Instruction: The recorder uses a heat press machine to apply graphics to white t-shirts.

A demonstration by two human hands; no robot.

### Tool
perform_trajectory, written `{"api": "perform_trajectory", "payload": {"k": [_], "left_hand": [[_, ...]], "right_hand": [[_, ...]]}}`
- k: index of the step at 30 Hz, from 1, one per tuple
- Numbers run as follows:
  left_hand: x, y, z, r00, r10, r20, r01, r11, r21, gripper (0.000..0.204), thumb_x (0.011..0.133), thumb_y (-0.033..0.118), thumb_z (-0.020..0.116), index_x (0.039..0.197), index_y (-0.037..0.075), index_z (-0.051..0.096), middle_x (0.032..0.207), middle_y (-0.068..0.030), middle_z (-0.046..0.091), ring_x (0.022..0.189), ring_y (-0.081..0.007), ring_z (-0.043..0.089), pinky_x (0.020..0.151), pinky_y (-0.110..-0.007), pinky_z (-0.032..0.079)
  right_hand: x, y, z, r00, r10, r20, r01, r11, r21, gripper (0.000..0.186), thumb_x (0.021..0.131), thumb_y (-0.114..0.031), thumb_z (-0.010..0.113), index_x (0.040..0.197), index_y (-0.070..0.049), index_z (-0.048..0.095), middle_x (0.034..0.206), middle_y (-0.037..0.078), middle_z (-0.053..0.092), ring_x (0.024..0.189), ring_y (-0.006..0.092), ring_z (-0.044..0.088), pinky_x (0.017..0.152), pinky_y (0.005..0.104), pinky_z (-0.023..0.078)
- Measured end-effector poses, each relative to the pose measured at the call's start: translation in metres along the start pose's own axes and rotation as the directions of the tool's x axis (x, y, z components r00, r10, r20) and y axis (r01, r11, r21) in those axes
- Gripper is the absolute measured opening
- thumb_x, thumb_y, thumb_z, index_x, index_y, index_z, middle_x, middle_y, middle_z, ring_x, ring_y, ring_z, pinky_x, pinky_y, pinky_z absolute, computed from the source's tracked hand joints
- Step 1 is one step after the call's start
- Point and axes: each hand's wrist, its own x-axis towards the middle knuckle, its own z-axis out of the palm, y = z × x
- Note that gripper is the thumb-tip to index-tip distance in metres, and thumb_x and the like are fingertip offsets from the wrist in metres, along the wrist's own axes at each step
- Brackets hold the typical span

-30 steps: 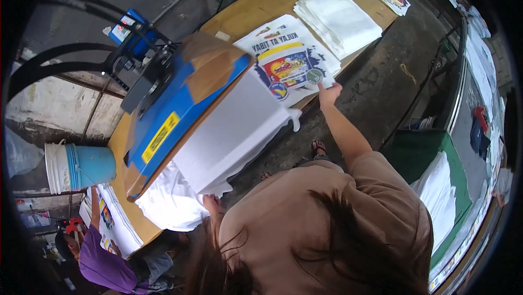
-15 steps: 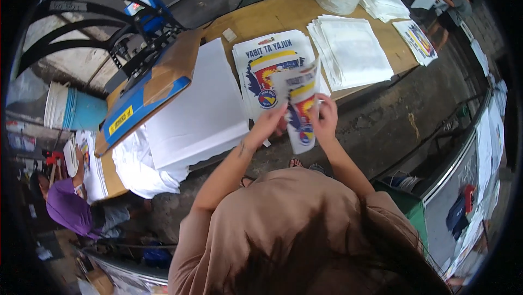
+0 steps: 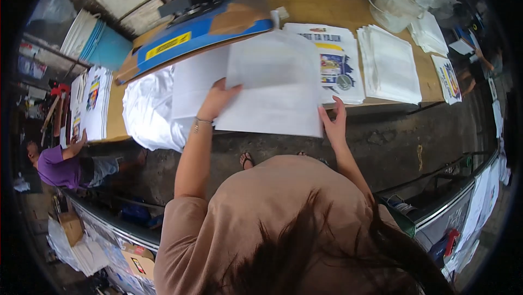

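We see a white sheet [image 3: 275,93] in front of us, with both hands at it, in front of a big blue plate [image 3: 212,38] with a yellow label and brown tape. The sheet lies partly over a second white sheet [image 3: 190,85], on its left. Our left hand [image 3: 214,104] is on the left side of the top sheet, and its fingers reach over the paper; we cannot tell if they grip it. Our right hand [image 3: 335,128] is just beside the right edge, with its thumb and fingers spread apart. Left of the sheets we see a heap of white cloth [image 3: 152,112]. On the right, on the brown counter [image 3: 310,9], there is a pile of printed sheets [image 3: 340,69] with bright pictures, then a pile of plain white sheets [image 3: 389,69]. Behind that pile stands a dirty white bucket [image 3: 393,3]. Another printed pile [image 3: 447,80] sits near the far right end. On the far left, blue and white buckets [image 3: 103,44] lie tipped over, and a person in a purple shirt [image 3: 58,167] has a hand by more printed sheets [image 3: 98,104].
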Motion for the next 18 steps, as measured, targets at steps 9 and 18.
{"api": "perform_trajectory", "payload": {"k": [9,18], "left_hand": [[0.013,-0.127,-0.117,0.944,-0.188,-0.272,0.197,0.98,0.008,0.062,0.077,0.021,0.075,0.125,-0.007,0.049,0.111,-0.0192,0.063,0.097,-0.0226,0.063,0.081,-0.032,0.051],[0.028,-0.163,-0.154,0.958,0.163,-0.237,-0.096,0.958,0.271,0.047,0.074,0.008,0.065,0.12,0.001,0.059,0.096,-0.0178,0.067,0.079,-0.0205,0.065,0.071,-0.031,0.052]], "right_hand": [[-0.032,-0.052,0.124,0.945,0.069,0.318,-0.13,0.976,0.173,0.047,0.082,-0.013,0.073,0.123,-0.009,0.051,0.085,0.0,0.055,0.075,0.0074,0.053,0.062,0.0204,0.044],[-0.013,-0.079,0.153,0.926,0.141,0.35,-0.143,0.989,-0.02,0.038,0.077,-0.01,0.072,0.115,-0.008,0.066,0.082,0.0,0.057,0.072,0.007,0.046,0.07,0.0213,0.041]]}}
